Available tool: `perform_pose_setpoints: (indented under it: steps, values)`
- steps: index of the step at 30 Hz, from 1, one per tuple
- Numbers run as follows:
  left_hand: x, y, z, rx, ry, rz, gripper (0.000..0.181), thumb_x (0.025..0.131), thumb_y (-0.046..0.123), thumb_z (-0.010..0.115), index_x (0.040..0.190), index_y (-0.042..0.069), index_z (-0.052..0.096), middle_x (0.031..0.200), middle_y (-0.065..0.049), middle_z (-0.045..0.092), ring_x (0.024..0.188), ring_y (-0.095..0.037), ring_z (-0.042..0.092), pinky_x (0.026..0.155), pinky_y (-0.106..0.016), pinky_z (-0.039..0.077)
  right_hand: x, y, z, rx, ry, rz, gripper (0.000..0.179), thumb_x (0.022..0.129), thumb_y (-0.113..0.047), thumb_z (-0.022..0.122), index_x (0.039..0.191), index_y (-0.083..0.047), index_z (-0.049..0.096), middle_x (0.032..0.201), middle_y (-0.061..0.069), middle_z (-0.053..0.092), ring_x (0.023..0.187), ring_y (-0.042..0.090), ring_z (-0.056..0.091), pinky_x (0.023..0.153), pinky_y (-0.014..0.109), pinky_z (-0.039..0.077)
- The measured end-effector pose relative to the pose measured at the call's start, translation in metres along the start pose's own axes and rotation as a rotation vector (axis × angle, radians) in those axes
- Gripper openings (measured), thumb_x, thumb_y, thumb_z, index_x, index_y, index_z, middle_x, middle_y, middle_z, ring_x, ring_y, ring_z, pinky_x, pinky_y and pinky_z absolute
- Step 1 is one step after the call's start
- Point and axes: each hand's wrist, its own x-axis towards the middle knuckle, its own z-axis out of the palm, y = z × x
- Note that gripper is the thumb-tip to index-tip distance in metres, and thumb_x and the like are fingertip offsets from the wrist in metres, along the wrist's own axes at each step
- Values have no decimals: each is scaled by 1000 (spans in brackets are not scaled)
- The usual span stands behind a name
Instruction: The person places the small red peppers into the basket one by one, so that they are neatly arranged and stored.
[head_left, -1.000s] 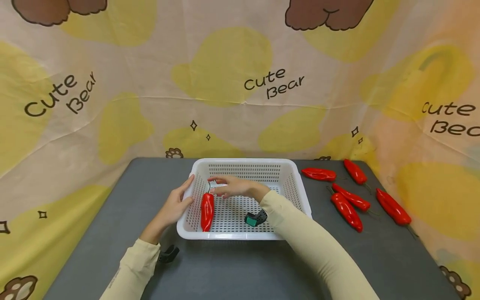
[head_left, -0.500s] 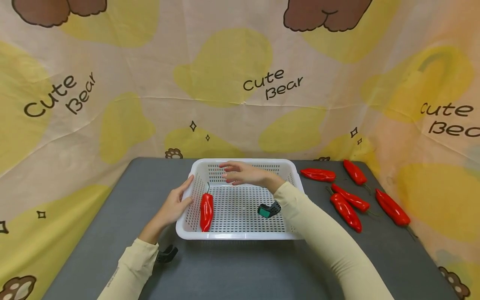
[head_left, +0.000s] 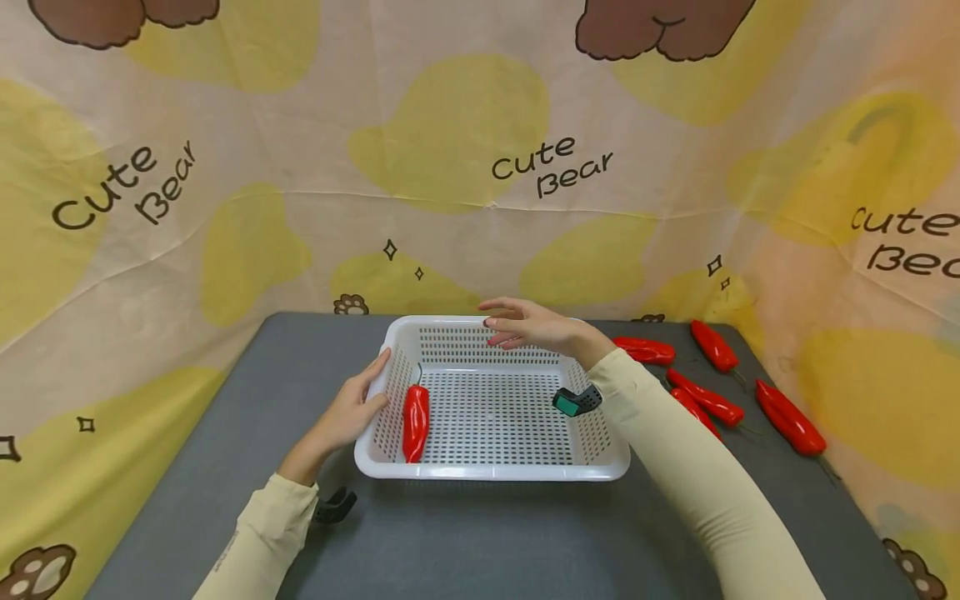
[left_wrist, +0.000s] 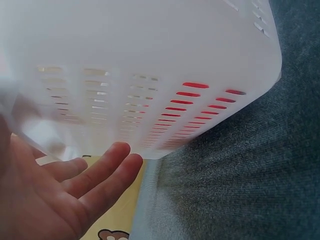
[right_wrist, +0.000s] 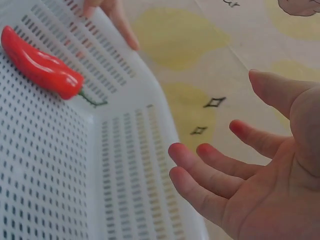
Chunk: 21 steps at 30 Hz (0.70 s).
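A white plastic basket (head_left: 491, 472) with slotted walls stands on the grey table. My left hand (head_left: 348, 408) holds its left rim, with the thumb over the edge and the other fingers (left_wrist: 107, 175) along the outer wall. Inside, a red chili pepper (head_left: 416, 423) lies near the left wall, its green stem pointing to the back; red shows through the slots in the left wrist view. My right hand (head_left: 536, 325) hovers above the basket's back rim, holding nothing, with its fingers (right_wrist: 200, 192) spread and slightly bent.
Several more red chili peppers (head_left: 791, 419) lie on the table (head_left: 480, 542) to the right of the basket, one partly hidden behind the right sleeve (head_left: 697, 483). A printed cloth (head_left: 450, 125) hangs behind and beside the table.
My right hand has moved away from the chili pepper in the basket, rightward and back to above the back rim. The left hand, basket and pepper have stayed in place.
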Motion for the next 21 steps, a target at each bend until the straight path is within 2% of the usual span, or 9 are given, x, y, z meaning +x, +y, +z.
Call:
perform_pose_setpoints:
  steps: [6, 11, 14, 18, 21]
  values:
    - [1, 1, 0, 38, 1, -6, 74, 92, -5, 49, 159, -3, 19, 165, -32, 15, 126, -57, 52, 71, -41, 65, -15, -3, -19, 18, 32, -16, 54, 108, -23, 45, 158, -11, 29, 159, 24, 35, 138, 47, 48, 117, 58, 38]
    - [0, 3, -2, 47, -31, -45, 74, 93, -4, 48, 160, -1, 16, 166, -30, 11, 122, -55, 56, 70, -41, 65, -25, -1, -34, 22, 77, 10, 54, 108, -25, 46, 158, -13, 30, 158, 22, 39, 137, 45, 50, 117, 56, 40]
    - [0, 4, -3, 47, -51, -60, 74, 95, -3, 46, 161, 0, 12, 167, -29, 6, 131, -57, 48, 76, -44, 64, -30, 1, -42, 8, 100, 19, 54, 108, -24, 45, 158, -13, 30, 157, 22, 40, 137, 45, 51, 117, 56, 39]
    - [1, 3, -2, -4, -65, -79, 72, 99, 0, 42, 162, 2, 7, 168, -28, 2, 141, -58, 34, 87, -52, 61, -38, 6, -53, 23, 121, 31, 55, 108, -21, 45, 159, -11, 27, 158, 23, 39, 138, 47, 48, 119, 56, 37]
    - [1, 4, 0, -50, -72, -101, 71, 101, 1, 40, 162, 5, 3, 168, -29, 0, 142, -58, 31, 93, -56, 58, -44, 10, -61, 56, 127, 40, 56, 108, -20, 44, 160, -10, 25, 160, 23, 36, 139, 47, 46, 120, 56, 36]
